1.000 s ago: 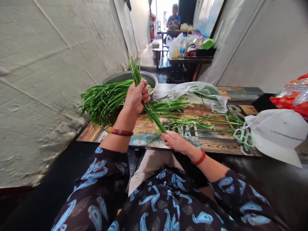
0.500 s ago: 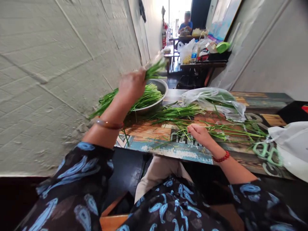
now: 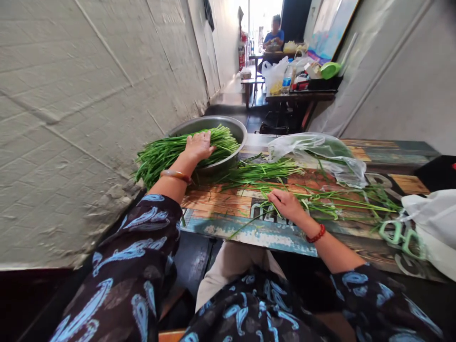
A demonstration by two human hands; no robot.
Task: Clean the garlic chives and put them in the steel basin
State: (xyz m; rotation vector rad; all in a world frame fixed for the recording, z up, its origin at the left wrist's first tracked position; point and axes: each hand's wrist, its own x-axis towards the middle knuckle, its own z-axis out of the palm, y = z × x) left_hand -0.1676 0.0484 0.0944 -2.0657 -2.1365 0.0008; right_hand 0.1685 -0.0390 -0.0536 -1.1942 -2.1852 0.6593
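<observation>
A large bunch of garlic chives (image 3: 167, 151) fills the metal basin (image 3: 241, 137), its leafy ends hanging over the left rim. My left hand (image 3: 199, 145) rests on top of that bunch with bent fingers closed over some stalks; the fingertips are hidden among them. Over the table, my right hand (image 3: 287, 205) is closed in a pinch, with thin green stalks at its fingertips. Beyond it lies a smaller pile of chives (image 3: 267, 170), and loose stalks (image 3: 349, 204) stretch to the right.
A clear plastic bag (image 3: 317, 149) with greens inside lies at the table's back. Light-green-handled scissors (image 3: 402, 240) are beside a white bag (image 3: 432, 228) on the right. A wall (image 3: 89, 118) runs close on my left. Farther off, a person (image 3: 273, 39) sits at another table.
My left hand has come down from above the basin, bringing a small bunch of chives onto the pile in it. My right hand stays nearly where it was.
</observation>
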